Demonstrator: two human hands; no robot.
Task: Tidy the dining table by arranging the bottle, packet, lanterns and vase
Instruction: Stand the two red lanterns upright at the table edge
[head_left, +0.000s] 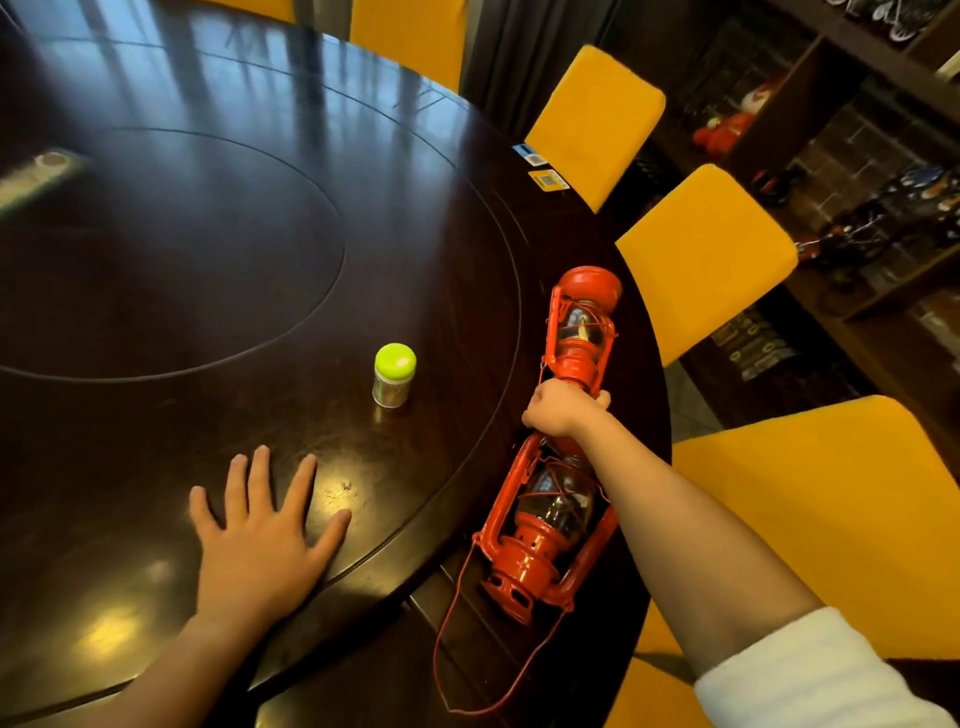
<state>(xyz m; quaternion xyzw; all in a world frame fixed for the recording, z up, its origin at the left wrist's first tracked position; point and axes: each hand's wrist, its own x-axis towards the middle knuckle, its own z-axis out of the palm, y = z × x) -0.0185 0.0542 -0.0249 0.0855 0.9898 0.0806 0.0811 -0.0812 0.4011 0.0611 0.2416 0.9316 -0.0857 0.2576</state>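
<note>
Two red lanterns lie on their sides, end to end, along the right edge of the dark round table. My right hand is closed around the top of the far lantern, where the two meet. The near lantern lies under my right forearm, its thin wire handle trailing toward me. A small bottle with a lime-green cap stands upright left of the lanterns. My left hand rests flat on the table, fingers spread, holding nothing. A blurred packet lies at the far left. No vase is in view.
Yellow-covered chairs ring the table's right and far sides. Two small stickers sit on the table rim at the back right. Dark shelving with assorted items stands beyond the chairs on the right.
</note>
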